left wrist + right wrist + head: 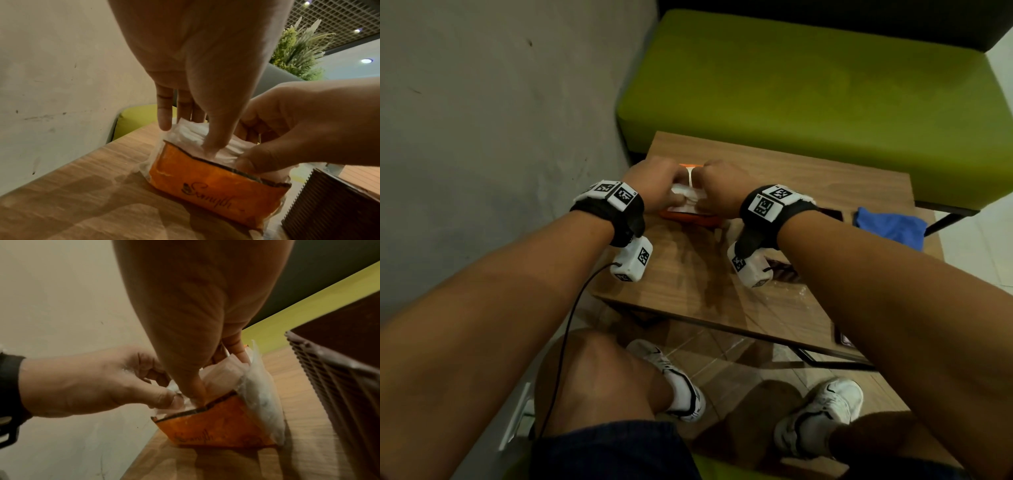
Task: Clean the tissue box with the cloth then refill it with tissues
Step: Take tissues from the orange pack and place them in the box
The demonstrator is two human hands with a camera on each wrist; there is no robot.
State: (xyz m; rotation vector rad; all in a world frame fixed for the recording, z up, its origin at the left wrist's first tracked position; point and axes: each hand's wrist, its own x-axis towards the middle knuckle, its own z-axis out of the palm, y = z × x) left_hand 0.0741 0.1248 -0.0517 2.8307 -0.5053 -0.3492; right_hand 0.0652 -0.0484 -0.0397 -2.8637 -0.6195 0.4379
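i am working both hands into the torn top of the orange tissue pack (pixel 216 190), sitting on the wooden table (pixel 825 192). my left hand (pixel 654 185) is pinching the white tissues (pixel 191 131); my right hand (pixel 719 188) is gripping the clear wrapper (pixel 261 402). the blue cloth (pixel 890 224) is lying well apart at the table's right edge.

Dark cursive word on side of orange tissue pack (pixel 216 191), roughly "Smooth", not fully legible, small emblem before it. Square black-and-white coded markers on white wrist-band blocks (pixel 770 202), no readable text.
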